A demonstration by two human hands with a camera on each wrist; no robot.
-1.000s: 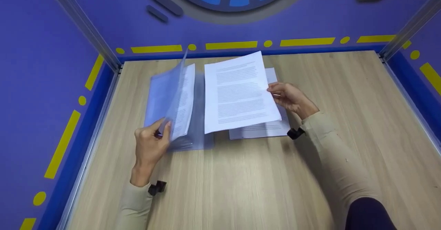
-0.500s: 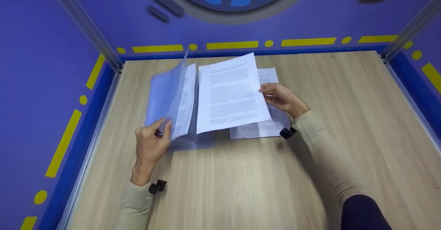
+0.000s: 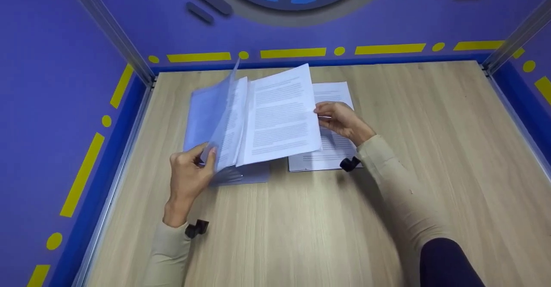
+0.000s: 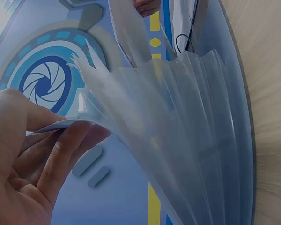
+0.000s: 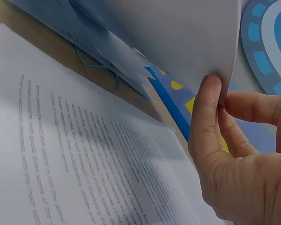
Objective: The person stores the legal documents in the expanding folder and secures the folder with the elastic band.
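1 wood-look table (image 3: pixel 327 235) carries a see-through folder (image 4: pixel 192 122), then printed paper (image 3: pixel 280 119) tilts at its opening, right grip (image 3: pixel 342 121) pinching just 1 side, probably leaving the other free, while the left grip (image 3: pixel 190 171) pinches a flap (image 3: pixel 221 119) back, likely so it gapes.

The left hand (image 4: pixel 28 159) is pinching a pleated translucent folder (image 4: pixel 159 122) by one edge; white papers (image 4: pixel 127 30) are showing beyond its zigzag edge, near the right hand (image 4: pixel 147 6).

The head view looks forward and down over the expanding folder (image 3: pixel 204 117); both wrist views, near this folder, face the wall (image 3: pixel 366 35) and share its round emblem (image 4: pixel 44 84).
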